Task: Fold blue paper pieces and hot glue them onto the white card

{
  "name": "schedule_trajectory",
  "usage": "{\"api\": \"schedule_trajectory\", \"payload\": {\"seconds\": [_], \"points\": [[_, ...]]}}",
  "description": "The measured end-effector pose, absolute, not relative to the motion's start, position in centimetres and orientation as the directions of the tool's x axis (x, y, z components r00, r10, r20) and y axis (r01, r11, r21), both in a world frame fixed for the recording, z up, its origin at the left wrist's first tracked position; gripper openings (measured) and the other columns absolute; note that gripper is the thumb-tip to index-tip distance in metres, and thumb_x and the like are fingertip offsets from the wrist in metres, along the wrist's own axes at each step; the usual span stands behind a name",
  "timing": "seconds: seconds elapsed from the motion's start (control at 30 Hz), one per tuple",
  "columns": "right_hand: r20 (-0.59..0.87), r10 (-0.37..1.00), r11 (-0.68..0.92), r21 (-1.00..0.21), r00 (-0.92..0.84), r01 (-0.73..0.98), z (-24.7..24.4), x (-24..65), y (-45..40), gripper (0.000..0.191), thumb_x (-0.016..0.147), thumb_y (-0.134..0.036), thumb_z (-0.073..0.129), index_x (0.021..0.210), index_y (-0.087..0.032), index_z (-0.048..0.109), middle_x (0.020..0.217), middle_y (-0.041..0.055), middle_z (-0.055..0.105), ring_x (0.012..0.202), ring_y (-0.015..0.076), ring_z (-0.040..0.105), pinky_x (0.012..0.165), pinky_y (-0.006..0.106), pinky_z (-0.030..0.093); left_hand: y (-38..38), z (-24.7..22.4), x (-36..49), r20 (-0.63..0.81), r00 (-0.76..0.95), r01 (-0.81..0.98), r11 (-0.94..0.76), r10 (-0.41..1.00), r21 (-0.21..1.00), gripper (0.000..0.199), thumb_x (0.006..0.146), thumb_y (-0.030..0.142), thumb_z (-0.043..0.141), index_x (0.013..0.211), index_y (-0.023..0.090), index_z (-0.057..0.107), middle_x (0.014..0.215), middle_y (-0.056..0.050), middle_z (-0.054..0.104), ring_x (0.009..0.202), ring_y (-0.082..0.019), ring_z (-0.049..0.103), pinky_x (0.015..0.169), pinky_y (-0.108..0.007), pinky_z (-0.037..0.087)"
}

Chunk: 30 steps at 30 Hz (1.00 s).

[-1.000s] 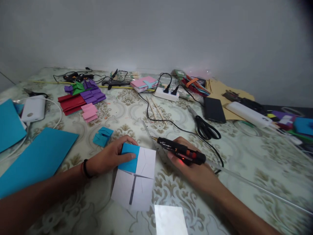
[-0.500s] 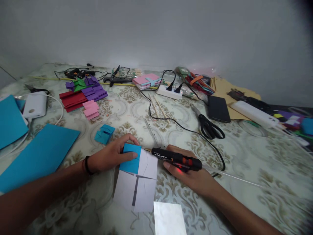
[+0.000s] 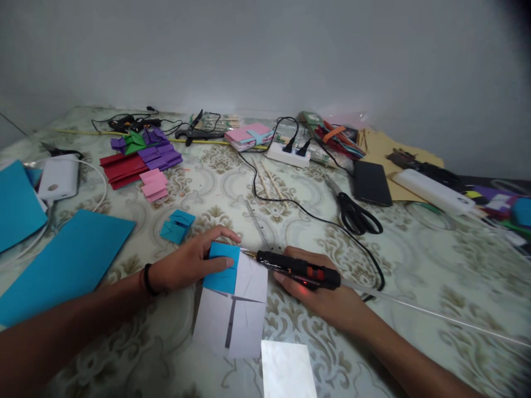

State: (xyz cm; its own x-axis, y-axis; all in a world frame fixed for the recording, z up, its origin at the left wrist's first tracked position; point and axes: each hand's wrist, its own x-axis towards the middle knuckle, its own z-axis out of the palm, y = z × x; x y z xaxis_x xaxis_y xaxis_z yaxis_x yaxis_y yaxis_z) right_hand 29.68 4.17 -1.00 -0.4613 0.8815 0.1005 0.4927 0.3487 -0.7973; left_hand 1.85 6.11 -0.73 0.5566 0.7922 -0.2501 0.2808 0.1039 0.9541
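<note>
On a counter (image 3: 415,354) covered with a pale patterned cloth, two bare hands work close together. Far to the left of the left hand (image 3: 188,265) lie two large blue paper sheets (image 3: 62,260). Just under and to the right of that hand sits a white paper square (image 3: 236,309), with a smaller blue folded piece (image 3: 222,271) on its upper left corner. The left hand lies flat, fingers spread, pressing the blue folded piece down. The right hand (image 3: 319,293) is curled around a black glue gun (image 3: 296,268), its metal tip pointing left and nearly touching the blue piece's right edge. A black cord (image 3: 315,218) runs from behind the right hand up to a white power strip (image 3: 288,156). Beyond the right hand, well apart, lie one pair of black scissors (image 3: 352,213) and one black phone (image 3: 371,183). Beyond the left hand, near it, rests one small blue folded bundle (image 3: 176,226); farther off, stacks of red, purple and pink papers (image 3: 139,166).
</note>
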Motion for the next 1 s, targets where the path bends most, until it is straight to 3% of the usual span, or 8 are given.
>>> {"api": "schedule_trajectory", "payload": {"seconds": [0.27, 0.5, 0.8, 1.0], "points": [[0.105, 0.889, 0.352, -0.78, -0.446, 0.518, -0.88, 29.53, 4.12, 0.035, 0.094, -0.035, 0.06, 0.066, -0.022, 0.044, 0.063, -0.003, 0.046, 0.057, 0.0136, 0.046, 0.052, 0.026, 0.036, 6.1, -0.87, 1.74, -0.242, 0.553, 0.304, 0.077, 0.797, 0.95, 0.034, 0.093, 0.035, 0.065, 0.124, 0.023, 0.056, 0.098, 0.0, 0.056, 0.075, -0.014, 0.049, 0.061, -0.023, 0.039], [0.112, 0.889, 0.358, -0.774, -0.443, 0.522, -0.73, 29.45, 4.08, 0.035, 0.094, -0.033, 0.061, 0.066, -0.023, 0.043, 0.063, -0.0023, 0.047, 0.056, 0.014, 0.047, 0.051, 0.027, 0.036, 6.07, -1.09, 1.76, -0.251, 0.563, 0.286, 0.1, 0.788, 0.953, 0.033, 0.093, 0.036, 0.066, 0.123, 0.024, 0.056, 0.087, 0.002, 0.05, 0.071, -0.013, 0.046, 0.058, -0.022, 0.036], [0.131, 0.886, 0.381, -0.754, -0.444, 0.536, -1.1, 29.65, 4.07, 0.031, 0.093, -0.034, 0.062, 0.068, -0.022, 0.049, 0.065, -0.0013, 0.05, 0.058, 0.0145, 0.049, 0.053, 0.027, 0.039, 6.05, -1.1, 1.62, -0.23, 0.557, 0.289, 0.074, 0.798, 0.954, 0.033, 0.094, 0.037, 0.065, 0.123, 0.024, 0.057, 0.092, 0.001, 0.054, 0.073, -0.014, 0.048, 0.06, -0.022, 0.038], [0.135, 0.861, 0.4, -0.775, -0.491, 0.489, -1.02, 29.63, 4.16, 0.033, 0.094, -0.031, 0.061, 0.066, -0.022, 0.045, 0.064, -0.0019, 0.05, 0.057, 0.0137, 0.049, 0.053, 0.027, 0.038, 6.0, -0.83, 1.76, -0.241, 0.555, 0.284, 0.091, 0.796, 0.954, 0.032, 0.093, 0.034, 0.065, 0.122, 0.023, 0.056, 0.092, 0.001, 0.054, 0.073, -0.013, 0.048, 0.06, -0.022, 0.038]]}}
